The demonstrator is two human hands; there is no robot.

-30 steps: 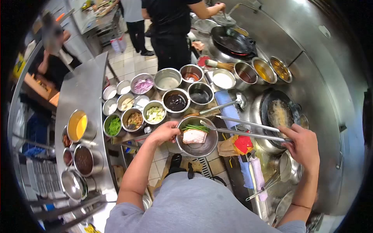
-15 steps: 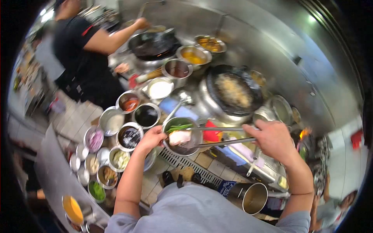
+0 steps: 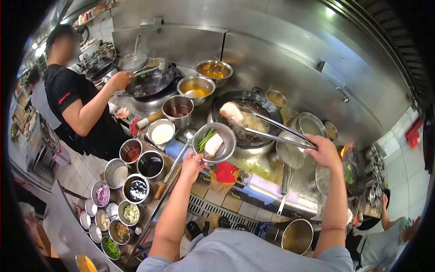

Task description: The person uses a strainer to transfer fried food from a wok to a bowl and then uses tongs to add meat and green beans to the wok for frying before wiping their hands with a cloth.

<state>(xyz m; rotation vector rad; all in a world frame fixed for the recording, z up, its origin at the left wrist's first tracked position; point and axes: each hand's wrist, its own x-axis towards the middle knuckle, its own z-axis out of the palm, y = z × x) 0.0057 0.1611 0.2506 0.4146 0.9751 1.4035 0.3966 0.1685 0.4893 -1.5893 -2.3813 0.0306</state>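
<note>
My left hand grips the rim of a steel bowl and holds it tilted at the wok's near edge. Green beans and a pale slab of meat lie in the bowl. My right hand is closed on long metal tongs. The tongs' tips pinch a second pale piece of meat over the black wok, where something fries in oil.
Several steel pots of sauces and chopped ingredients fill the counter at left. A co-worker in black stirs another wok at the back left. A ladle lies by the bowl. A steel wall stands behind the stove.
I have turned right toward the stove. The bowl has risen to the wok's edge. The tongs have lifted one piece of meat out of the bowl and over the wok.
</note>
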